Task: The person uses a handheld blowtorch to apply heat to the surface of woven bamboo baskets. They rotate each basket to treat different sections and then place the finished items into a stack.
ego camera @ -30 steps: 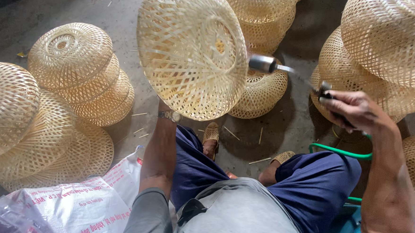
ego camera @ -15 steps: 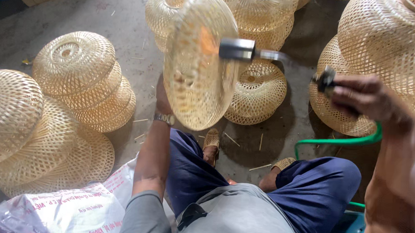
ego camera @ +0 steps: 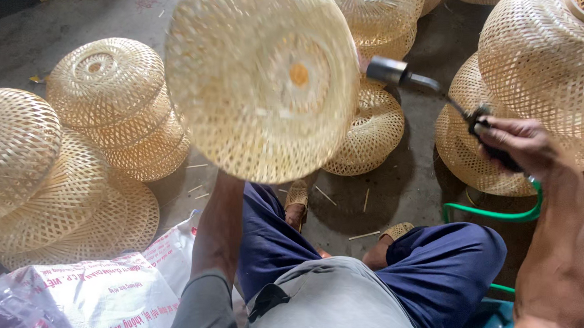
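Basket (ego camera: 263, 82) up on my left arm, its domed outside turned to me; my left hand is hidden behind it, so I cannot tell how those fingers sit. My right hand (ego camera: 516, 146) is closed around the torch (ego camera: 435, 92) handle right of the basket, nozzle nearly touching its rim. A green hose (ego camera: 496, 213) trails down; stacked baskets (ego camera: 108, 108) lie left on the floor.

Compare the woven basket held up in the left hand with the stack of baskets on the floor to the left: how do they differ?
The held basket is a single piece, raised off the floor and blurred; the stacked baskets are several nested together, resting on the concrete and sharp. The held basket sits beside the torch nozzle; the stacked baskets lie apart from it. The held basket looks larger, being nearer the camera. Both are pale, open-weave and domed.
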